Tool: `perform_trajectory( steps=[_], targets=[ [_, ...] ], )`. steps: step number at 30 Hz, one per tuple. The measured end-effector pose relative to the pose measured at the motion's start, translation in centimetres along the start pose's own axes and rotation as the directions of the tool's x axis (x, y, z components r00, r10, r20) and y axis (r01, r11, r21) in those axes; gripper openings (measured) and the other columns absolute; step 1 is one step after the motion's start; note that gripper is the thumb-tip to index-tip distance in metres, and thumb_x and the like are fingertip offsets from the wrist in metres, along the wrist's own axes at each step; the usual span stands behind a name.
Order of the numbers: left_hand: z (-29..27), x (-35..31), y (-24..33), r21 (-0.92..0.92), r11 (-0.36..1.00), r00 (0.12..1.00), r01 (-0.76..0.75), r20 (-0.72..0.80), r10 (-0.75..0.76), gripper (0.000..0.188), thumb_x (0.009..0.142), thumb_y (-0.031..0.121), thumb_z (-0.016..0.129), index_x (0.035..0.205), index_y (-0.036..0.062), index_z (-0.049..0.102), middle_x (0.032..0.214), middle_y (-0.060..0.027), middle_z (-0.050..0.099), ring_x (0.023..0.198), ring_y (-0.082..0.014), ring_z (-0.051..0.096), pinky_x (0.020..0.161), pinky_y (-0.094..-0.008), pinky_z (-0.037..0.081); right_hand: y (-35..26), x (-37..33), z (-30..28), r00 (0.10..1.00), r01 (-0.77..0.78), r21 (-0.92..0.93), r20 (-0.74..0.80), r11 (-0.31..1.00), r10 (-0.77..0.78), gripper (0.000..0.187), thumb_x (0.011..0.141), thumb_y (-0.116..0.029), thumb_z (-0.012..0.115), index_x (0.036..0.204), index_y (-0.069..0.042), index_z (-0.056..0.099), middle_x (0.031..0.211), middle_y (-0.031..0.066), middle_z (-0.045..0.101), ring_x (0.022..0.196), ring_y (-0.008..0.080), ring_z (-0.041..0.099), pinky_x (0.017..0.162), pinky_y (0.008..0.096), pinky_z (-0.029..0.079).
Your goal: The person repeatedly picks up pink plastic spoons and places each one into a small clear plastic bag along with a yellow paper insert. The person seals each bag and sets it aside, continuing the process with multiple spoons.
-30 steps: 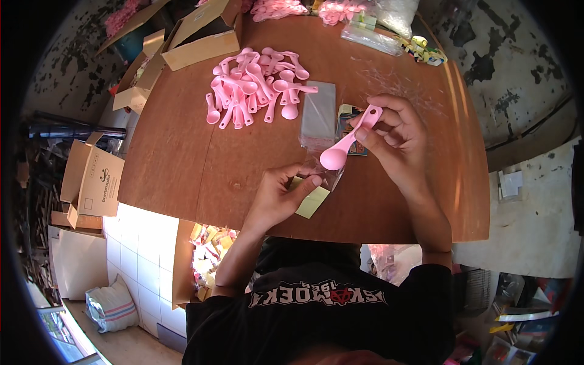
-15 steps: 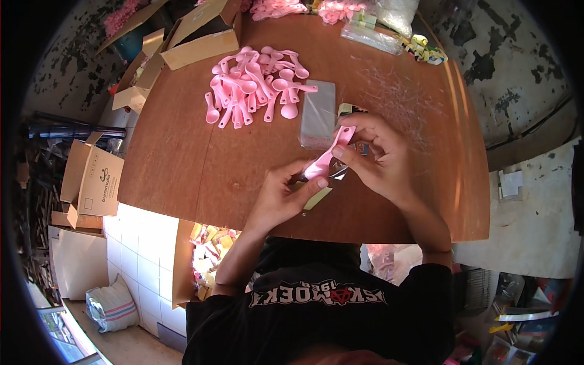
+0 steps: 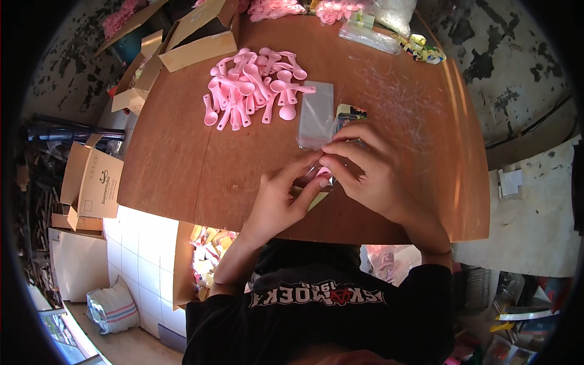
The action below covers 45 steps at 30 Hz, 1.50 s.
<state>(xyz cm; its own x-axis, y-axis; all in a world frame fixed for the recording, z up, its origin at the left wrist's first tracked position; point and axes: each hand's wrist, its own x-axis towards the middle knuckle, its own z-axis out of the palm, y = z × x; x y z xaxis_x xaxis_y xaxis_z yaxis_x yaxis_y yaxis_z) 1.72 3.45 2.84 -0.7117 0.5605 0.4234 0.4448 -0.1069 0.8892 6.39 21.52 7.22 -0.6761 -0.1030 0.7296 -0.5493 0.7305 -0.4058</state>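
Pinching bag (image 3: 331,180) in left hand (image 3: 281,196); right hand (image 3: 368,173) meets it at fingertips, grip unclear. Spoon (image 3: 324,172) between hands, by left thumb, long axis hidden.

1. My left hand (image 3: 283,193) held a clear bag (image 3: 331,181) between thumb and fingers.
2. A bit of pink spoon (image 3: 324,173) showed between my hands, mostly hidden; a pale yellow card (image 3: 317,199) stuck out below my thumb.
3. My right hand (image 3: 371,173) bent in close, fingertips beside my left fingers.
4. On the table (image 3: 164,152) beyond, heaped pink spoons (image 3: 249,88) lay left of stacked clear sleeves (image 3: 317,112).
5. Thin plastic strips (image 3: 401,97) lay scattered rightward.
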Motion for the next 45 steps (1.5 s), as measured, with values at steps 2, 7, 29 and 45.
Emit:
perform_trajectory(
  steps=[2, 7, 29, 45],
  targets=[
    [0.0, -0.3, 0.5, 0.087, 0.996, 1.000, 0.017, 0.001, -0.017, 0.031, 0.089, 0.003, 0.067, 0.120, 0.0003, 0.061, 0.093, -0.0155, 0.072, 0.082, -0.0230, 0.073, 0.066, -0.0326, 0.058, -0.3, 0.3, -0.1, 0.999, 0.041, -0.075, -0.016, 0.996, -0.042, 0.018, 0.071, 0.000, 0.077, 0.088, -0.002, 0.071, 0.092, 0.0092, 0.063, 0.086, 0.0248, 0.062, 0.074, 0.0349, 0.051],
    [-1.1, -0.2, 0.5, 0.435, 0.896, 0.991, -0.084, 0.134, 0.028, 0.016, 0.089, 0.010, 0.067, 0.104, 0.0038, 0.063, 0.082, -0.0165, 0.069, 0.065, -0.0340, 0.068, 0.056, -0.0398, 0.055, -0.7, -0.4, -0.2, 0.990, 0.085, -0.206, 0.127, 0.975, -0.060, 0.017, 0.069, -0.002, 0.074, 0.085, -0.002, 0.067, 0.090, 0.0067, 0.058, 0.087, 0.0245, 0.056, 0.073, 0.0376, 0.048],
    [-2.5, -1.7, -0.4, -0.343, 0.939, 0.979, -0.001, -0.190, -0.069, 0.032, 0.091, 0.003, 0.067, 0.122, -0.0027, 0.056, 0.102, -0.0110, 0.069, 0.091, -0.0133, 0.064, 0.083, -0.0271, 0.050, 22.4, -4.8, -6.7, 0.704, -0.644, -0.371, 0.055, 0.669, 0.708, 0.020, 0.084, -0.009, 0.061, 0.102, -0.001, 0.067, 0.102, 0.0072, 0.065, 0.100, 0.0202, 0.061, 0.088, 0.0379, 0.048],
    [-1.2, -1.4, -1.4, -0.407, 0.914, 0.995, -0.010, -0.093, -0.031, 0.046, 0.083, 0.012, 0.079, 0.123, 0.0000, 0.059, 0.115, -0.0118, 0.067, 0.106, -0.0159, 0.064, 0.093, -0.0323, 0.051, -3.0, 3.3, -0.6, 0.986, -0.115, 0.296, 0.151, 0.948, 0.073, 0.012, 0.083, -0.001, 0.072, 0.095, 0.001, 0.069, 0.094, 0.0105, 0.068, 0.088, 0.0197, 0.067, 0.077, 0.0287, 0.052]
  ],
)
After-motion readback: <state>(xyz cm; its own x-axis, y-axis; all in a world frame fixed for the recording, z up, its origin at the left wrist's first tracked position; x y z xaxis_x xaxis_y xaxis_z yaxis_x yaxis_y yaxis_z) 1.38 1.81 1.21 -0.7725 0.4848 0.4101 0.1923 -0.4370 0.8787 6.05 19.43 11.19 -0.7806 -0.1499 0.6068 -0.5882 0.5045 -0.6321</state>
